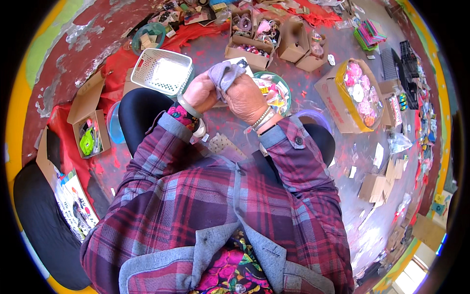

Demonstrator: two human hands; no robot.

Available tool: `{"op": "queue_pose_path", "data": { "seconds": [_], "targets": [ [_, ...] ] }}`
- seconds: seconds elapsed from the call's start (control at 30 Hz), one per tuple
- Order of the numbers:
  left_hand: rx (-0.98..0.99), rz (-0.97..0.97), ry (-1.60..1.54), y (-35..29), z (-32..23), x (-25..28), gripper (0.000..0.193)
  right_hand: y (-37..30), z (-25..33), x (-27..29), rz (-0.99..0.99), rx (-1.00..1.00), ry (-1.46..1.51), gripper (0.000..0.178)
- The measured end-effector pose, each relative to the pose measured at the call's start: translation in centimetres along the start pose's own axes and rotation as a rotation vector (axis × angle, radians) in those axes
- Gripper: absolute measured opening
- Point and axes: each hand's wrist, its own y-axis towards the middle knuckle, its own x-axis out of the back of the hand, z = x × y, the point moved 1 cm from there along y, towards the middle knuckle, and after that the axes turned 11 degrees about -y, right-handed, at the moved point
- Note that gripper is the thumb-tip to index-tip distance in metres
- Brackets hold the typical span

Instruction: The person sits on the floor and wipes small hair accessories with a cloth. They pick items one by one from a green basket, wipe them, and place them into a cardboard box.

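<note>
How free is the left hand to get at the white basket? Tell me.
Probably yes: the white basket sits open just left of the left hand, with nothing visible between them, though that hand seems occupied with the grey cloth.

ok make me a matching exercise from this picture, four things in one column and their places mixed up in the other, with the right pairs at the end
1. grey-mauve cloth
2. white basket
3. bright green item
4. large carton

a. inside an open cardboard box
b. to the right, filled with pink things
c. between the left hand and right hand
d. just beyond the left knee

Right pairs: 1-c, 2-d, 3-a, 4-b
</note>
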Motion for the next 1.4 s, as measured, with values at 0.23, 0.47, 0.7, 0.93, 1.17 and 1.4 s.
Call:
{"op": "queue_pose_path", "data": {
  "seconds": [0.23,0.47,0.7,0.93,1.17,1.4],
  "targets": [
    [0.002,0.076,0.001,0.4,-0.3,-0.5,0.041,0.4,-2.2,0.5,-0.060,-0.048,-0.142,0.027],
    [0.005,0.029,0.081,0.1,-1.5,1.3,0.041,-0.8,-8.4,2.9,0.070,-0.797,-0.142,0.019],
    [0.210,-0.390,0.491,2.0,0.7,7.0,0.045,-1.4,-9.5,9.9,-0.289,-0.976,1.091,0.019],
    [0.032,-0.513,1.462,5.3,3.5,18.2,0.046,-3.4,-10.2,13.4,0.070,-0.849,0.859,0.022],
    [-0.236,-0.575,1.424,6.5,4.7,13.3,0.030,-7.1,-11.7,14.5,0.321,-0.671,-0.078,0.016],
    [-0.142,-0.300,1.446,9.5,9.5,10.3,0.023,-5.9,-11.3,15.8,-0.452,-0.773,1.089,0.020]
  ]
}}
